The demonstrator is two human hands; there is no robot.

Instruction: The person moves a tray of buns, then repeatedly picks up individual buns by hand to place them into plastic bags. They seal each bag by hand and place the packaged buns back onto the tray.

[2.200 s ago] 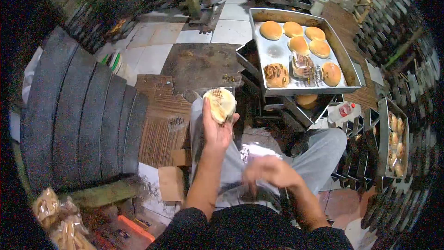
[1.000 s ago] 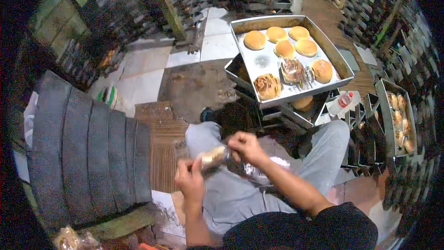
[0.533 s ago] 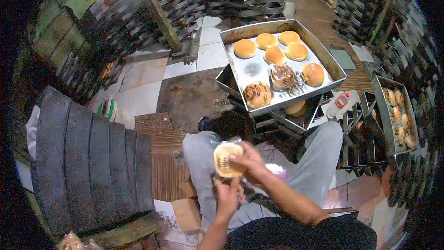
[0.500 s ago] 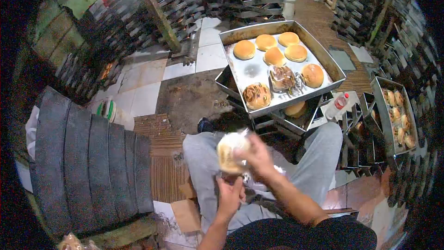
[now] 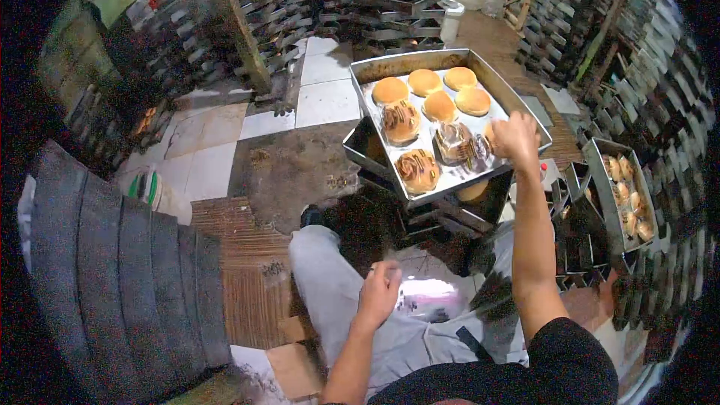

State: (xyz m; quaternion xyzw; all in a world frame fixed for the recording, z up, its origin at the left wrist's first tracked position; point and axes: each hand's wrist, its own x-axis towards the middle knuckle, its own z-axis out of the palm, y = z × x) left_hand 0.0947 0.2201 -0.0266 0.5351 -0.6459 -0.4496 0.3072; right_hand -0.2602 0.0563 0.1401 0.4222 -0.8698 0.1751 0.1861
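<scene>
Reaching into the right side of the tray [image 5: 420, 62], the right hand [image 5: 516, 137] is bent down over a bun [image 5: 490, 136], which is largely covered by the fingers; only its left edge is left showing. Whether that bun is gripped or merely touched cannot be told. The left hand [image 5: 379, 297] is held low above the lap, its fingers curled and the thumb brought close to them in a narrow pose; whether anything thin is pinched there cannot be made out. Just to its right, a shiny pile of clear plastic [image 5: 429, 298] is seen between the legs of the grey trousers [image 5: 330, 266].

At the far side of the tray, five plain golden buns [image 5: 440, 106] are set close together. Nearer, three buns with dark streaks are laid out: one at the left [image 5: 400, 121], one at the near left corner [image 5: 417, 171], and one in glossy wrapping at the near middle [image 5: 454, 142]. Below the tray, another bun [image 5: 473, 191] is partly seen. Farther right, a long narrow tray [image 5: 606, 187] is filled with wrapped buns [image 5: 627, 193]. At the left, a row of dark panels [image 5: 135, 270] is stood.
</scene>
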